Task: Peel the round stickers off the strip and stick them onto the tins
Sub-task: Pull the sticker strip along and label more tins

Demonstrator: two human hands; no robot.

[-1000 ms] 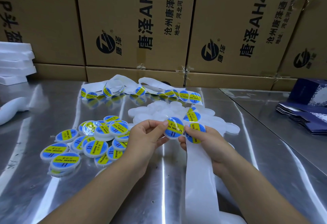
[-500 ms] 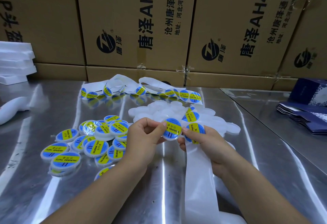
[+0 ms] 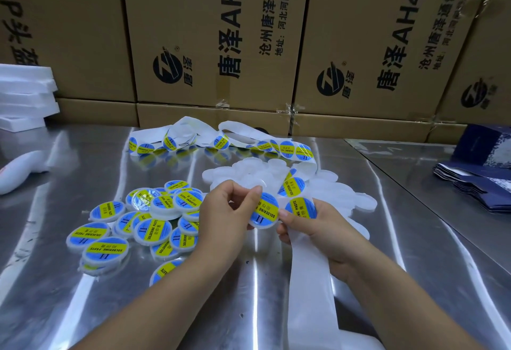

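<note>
Background of brown printed cartons (image 3: 215, 32), stacked two high. Below, a reflective steel surface (image 3: 262, 294). Far left: stack of white foam slabs (image 3: 25, 95). Far right: dark blue folded boxes (image 3: 478, 184) in a fanned pile. Long white strip (image 3: 312, 280), running from the near edge up through the right hand to a loose tangle near the cartons, with blue-and-yellow stickers (image 3: 287, 148) on the far part. Left of centre: heap of labelled tins (image 3: 152, 231). Centre right: heap of plain white tins (image 3: 345, 192), beside and behind the strip. Left hand (image 3: 224, 217), pinching one labelled held tin (image 3: 264, 214) between thumb and fingers, above the surface. Right hand (image 3: 318, 228), curled round the strip, thumb tip against the held tin's edge. Next sticker (image 3: 301, 207) on the strip, just beyond the right hand's fingers.
</note>
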